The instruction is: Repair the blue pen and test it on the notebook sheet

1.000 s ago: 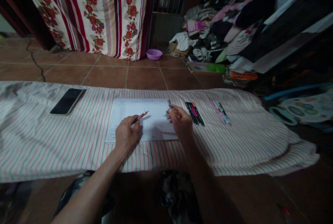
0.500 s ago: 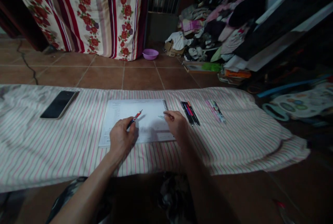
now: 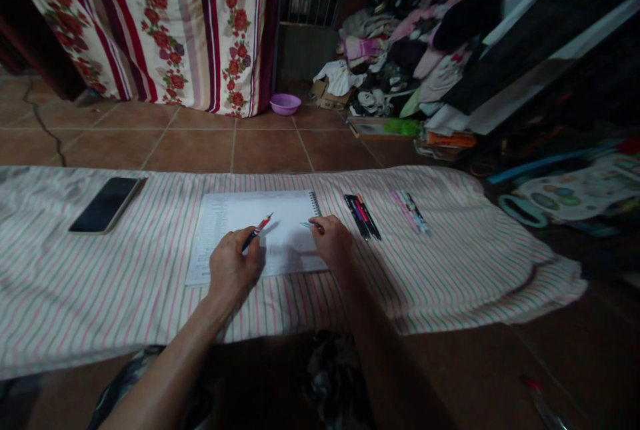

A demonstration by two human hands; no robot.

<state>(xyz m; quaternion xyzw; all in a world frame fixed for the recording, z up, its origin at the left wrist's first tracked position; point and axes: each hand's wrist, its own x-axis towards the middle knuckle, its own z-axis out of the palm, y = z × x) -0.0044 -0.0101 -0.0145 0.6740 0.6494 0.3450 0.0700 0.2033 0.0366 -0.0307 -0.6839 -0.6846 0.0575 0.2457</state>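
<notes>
Nearby, a smartphone (image 3: 106,205) and several pens (image 3: 361,215) flank the spiral notebook (image 3: 255,233).

A red-and-black pen (image 3: 258,231) points toward 1 o'clock from the left hand (image 3: 233,269). The right hand (image 3: 334,242) pinches a slim pale pen (image 3: 306,225) above a flat white spiral notebook (image 3: 285,209).

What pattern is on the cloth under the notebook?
The cloth has thin pink and grey stripes on white, best seen in the head view.
</notes>
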